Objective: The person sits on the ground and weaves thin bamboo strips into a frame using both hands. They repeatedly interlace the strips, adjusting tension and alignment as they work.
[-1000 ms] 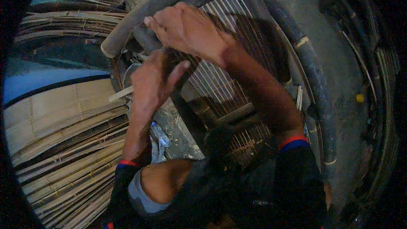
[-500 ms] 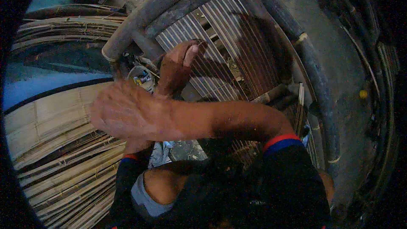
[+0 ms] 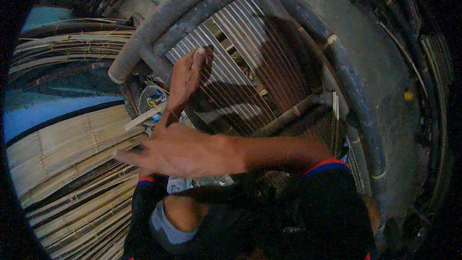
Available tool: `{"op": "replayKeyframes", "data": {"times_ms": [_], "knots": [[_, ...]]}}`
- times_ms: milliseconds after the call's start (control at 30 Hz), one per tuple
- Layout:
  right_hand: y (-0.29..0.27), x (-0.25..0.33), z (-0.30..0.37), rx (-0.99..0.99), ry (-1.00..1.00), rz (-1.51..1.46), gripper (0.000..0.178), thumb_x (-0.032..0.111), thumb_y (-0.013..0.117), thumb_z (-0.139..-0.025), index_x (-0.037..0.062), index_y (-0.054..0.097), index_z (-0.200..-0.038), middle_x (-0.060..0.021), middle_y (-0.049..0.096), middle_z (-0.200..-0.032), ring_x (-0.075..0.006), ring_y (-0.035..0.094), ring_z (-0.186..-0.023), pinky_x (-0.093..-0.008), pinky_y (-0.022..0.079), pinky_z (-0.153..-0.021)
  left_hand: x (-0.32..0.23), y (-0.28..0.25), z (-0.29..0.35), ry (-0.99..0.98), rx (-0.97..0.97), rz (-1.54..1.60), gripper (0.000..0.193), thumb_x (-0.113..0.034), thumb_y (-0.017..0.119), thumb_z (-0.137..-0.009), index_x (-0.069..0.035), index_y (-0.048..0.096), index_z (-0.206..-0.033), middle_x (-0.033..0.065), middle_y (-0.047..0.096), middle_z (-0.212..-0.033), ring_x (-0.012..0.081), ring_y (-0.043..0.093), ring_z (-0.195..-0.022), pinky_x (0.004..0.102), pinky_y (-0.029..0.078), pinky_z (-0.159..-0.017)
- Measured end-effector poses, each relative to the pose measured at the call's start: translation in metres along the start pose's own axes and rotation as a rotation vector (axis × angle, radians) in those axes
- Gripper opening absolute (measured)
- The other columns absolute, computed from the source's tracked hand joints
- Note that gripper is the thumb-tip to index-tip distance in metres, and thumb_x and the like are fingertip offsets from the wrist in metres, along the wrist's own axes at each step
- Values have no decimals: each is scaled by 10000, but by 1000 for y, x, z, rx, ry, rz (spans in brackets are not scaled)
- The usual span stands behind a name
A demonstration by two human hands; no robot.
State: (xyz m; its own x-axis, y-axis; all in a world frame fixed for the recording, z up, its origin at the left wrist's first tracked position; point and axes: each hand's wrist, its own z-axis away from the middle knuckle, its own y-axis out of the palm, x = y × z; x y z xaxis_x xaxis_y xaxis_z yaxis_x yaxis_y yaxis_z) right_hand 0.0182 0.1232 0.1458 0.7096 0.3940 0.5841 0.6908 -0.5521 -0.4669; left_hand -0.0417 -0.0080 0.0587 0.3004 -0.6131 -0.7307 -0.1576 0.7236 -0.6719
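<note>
While slats are filling most of the frame: a gap [image 3: 226, 33] is showing.
Left hand [image 3: 185, 79]: flat, pressing slat panel [image 3: 260, 62].
Right hand [image 3: 185, 154]: spread wide, holding nothing, crossing toward loose strips [image 3: 62, 163].

- A grey concrete floor [image 3: 380, 53] carries the work, stained dark in patches.
- Directly on it rests a frame of thick dark bamboo poles [image 3: 192, 5], with a panel of thin slats [image 3: 250, 62] set across it.
- At left, pale split bamboo strips [image 3: 62, 154] lie in flat bundles.
- A small round container [image 3: 151, 101] of oddments sits beside the frame's corner.
</note>
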Motion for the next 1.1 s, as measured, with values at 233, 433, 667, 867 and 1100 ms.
{"op": "replayKeyframes", "data": {"times_ms": [233, 433, 667, 867, 1100], "knots": [[-18, -135, 102, -776, 1120, -530, 371, 169, 591, -957, 46, 510, -1297, -23, 572, -721, -110, 512, -559, -291, 422, -469, -30, -2, -20, 279, -47, 166, 440, -361, 459, -1050, -11, 718, -988, 100, 677, -932, 202, 602, -970, 316, 440, -900], [7, -162, 78, -1051, 1090, -1056, 162, 181, 599, -962, 87, 530, -1075, -9, 534, -694, -112, 517, -557, -283, 402, -439, -34, -7, -60, 636, 7, -392, 329, -276, 495, -1012, -53, 737, -1016, 106, 707, -1040, 294, 581, -1073, 429, 369, -1039], [-6, -174, 49, -1279, 1110, -1372, 134, 237, 601, -975, 133, 532, -927, 4, 522, -695, -119, 488, -534, -280, 404, -466, -25, -16, -76, 728, -84, -587, 299, -261, 506, -998, -77, 732, -1060, 76, 703, -1109, 259, 566, -1159, 514, 241, -1161], [-12, -177, 43, -1400, 1143, -1512, 143, 240, 570, -985, 160, 555, -867, 34, 528, -696, -98, 463, -523, -265, 389, -477, -26, -6, -75, 648, 153, -897, 421, -375, 418, -1023, -82, 720, -1037, 109, 690, -1114, 274, 552, -1225, 597, 132, -1185], [3, -207, 76, -1257, 900, -1657, 210, 304, 474, -1014, 154, 611, -962, -16, 629, -901, -135, 552, -743, -266, 425, -582, -37, 23, -87, 469, 350, -1022, 755, -590, 230, -1013, -94, 765, -820, 136, 713, -853, 340, 541, -1217, 774, -93, -1062]]}}
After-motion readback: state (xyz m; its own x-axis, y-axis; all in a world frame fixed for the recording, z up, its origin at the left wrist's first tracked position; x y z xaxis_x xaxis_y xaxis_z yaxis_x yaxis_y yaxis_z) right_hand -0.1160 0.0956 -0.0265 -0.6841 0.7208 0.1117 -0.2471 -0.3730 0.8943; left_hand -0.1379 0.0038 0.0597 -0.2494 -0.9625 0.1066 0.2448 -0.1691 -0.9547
